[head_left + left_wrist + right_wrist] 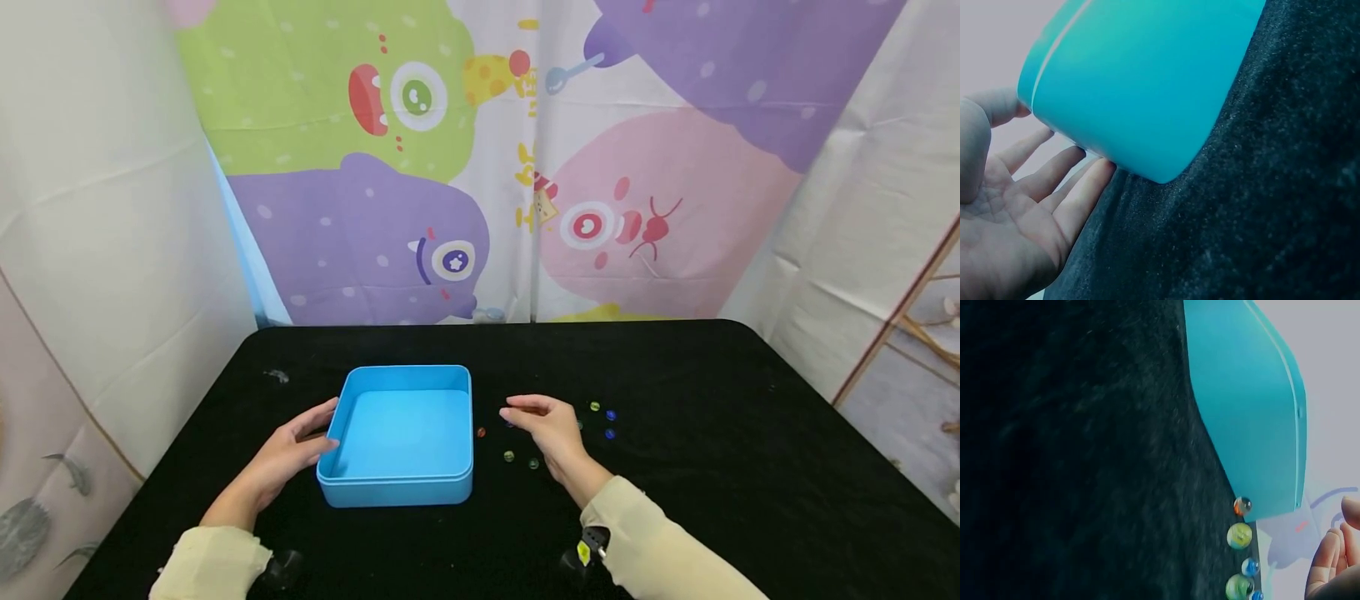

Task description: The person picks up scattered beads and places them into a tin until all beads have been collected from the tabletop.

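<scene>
A light-blue, open-topped plastic box [396, 492] stands on the black-covered table, its flat inside floor showing. My left hand [281, 457] holds its left wall, thumb over the rim and fingertips against the outside, as the left wrist view [1022, 219] shows from below. Right of the box, my right hand [553, 433] hovers over scattered glass marbles, thumb and fingers slightly apart, with no marble visible between them. An orange marble [481, 432] lies closest to the box. Green marbles [508, 456] lie near the hand, which partly hides others. In the right wrist view, a yellow-green marble [1239, 535] sits beside the orange one.
Blue marbles [611, 415] and a yellow-green marble lie right of my right hand. A small greyish mark [277, 376] shows at the table's back left. Behind the table's far edge hangs a cartoon-printed curtain [360, 242], with pale cloth at both sides.
</scene>
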`<state>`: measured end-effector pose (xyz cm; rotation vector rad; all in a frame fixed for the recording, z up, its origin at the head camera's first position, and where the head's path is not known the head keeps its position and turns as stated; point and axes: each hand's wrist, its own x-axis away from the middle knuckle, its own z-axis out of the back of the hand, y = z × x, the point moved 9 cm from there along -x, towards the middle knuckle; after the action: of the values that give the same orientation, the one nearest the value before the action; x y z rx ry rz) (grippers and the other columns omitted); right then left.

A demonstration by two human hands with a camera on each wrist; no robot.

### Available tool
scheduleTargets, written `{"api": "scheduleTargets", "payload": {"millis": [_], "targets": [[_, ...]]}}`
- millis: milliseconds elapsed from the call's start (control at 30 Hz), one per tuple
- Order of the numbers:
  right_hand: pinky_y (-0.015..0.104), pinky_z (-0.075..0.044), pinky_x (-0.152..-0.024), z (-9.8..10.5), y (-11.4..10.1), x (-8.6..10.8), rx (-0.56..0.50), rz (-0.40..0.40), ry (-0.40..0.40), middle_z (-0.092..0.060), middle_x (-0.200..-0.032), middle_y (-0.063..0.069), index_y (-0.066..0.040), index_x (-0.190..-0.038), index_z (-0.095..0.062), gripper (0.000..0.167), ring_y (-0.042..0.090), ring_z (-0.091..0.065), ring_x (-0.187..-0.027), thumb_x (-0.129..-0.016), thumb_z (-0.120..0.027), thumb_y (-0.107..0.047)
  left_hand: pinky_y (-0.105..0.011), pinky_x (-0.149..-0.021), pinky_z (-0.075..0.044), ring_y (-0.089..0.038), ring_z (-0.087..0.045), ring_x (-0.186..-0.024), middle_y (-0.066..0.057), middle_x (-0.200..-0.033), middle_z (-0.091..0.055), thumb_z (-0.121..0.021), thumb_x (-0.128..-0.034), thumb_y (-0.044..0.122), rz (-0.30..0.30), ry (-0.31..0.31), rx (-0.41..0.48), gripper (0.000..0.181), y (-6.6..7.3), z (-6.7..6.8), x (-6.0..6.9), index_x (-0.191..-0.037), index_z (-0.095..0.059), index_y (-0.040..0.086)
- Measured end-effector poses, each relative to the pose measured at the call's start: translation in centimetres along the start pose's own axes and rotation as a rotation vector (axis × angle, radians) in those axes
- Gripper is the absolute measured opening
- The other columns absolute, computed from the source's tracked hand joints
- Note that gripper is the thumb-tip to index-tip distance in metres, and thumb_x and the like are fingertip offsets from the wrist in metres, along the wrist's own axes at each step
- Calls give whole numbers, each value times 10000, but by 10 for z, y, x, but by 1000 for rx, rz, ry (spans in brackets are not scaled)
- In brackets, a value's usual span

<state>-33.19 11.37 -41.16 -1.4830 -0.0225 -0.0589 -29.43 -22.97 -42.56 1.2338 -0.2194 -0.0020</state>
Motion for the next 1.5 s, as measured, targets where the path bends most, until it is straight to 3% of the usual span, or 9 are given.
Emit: {"api": "scheduleTargets", "payload": {"millis": [500, 667, 1000, 1500], "targets": [[348, -472, -809, 38, 11, 2, 15, -32, 80, -654, -1027, 106, 7, -1048, -667, 321, 152, -591, -847, -775, -744, -143, -548, -984, -366, -445, -265, -1304, -226, -1485, -202, -560, -916, 216, -2, -4, 8, 696, 0, 1, -1, -1488, -180, 101], [382, -460, -868, 51, 13, 4, 28, -43, 92, -644, -1031, 85, -2, -1056, -664, 323, 173, -595, -880, -784, -736, -160, -544, -981, -371, -447, -260, -1305, -231, -1482, -203, -563, -911, 217, 2, -3, 9, 701, -2, 1, -1, -1487, -181, 97], [371, -474, -859, 85, 15, 3, 39, -72, 136, -664, -976, 35, 17, -1096, -641, 350, 124, -606, -810, -799, -721, -150, -529, -982, -377, -436, -277, -1302, -217, -1483, -216, -577, -908, 237, -6, 4, 20, 704, -2, 2, -2, -1485, -196, 107], [396, -424, -912, 126, 23, 3, 108, -115, 155, -640, -1063, 54, -8, -1145, -620, 405, 133, -589, -857, -810, -719, -214, -519, -976, -389, -439, -284, -1298, -224, -1480, -218, -578, -908, 239, -6, 4, 16, 705, -3, 2, -3, -1485, -198, 103]]}}
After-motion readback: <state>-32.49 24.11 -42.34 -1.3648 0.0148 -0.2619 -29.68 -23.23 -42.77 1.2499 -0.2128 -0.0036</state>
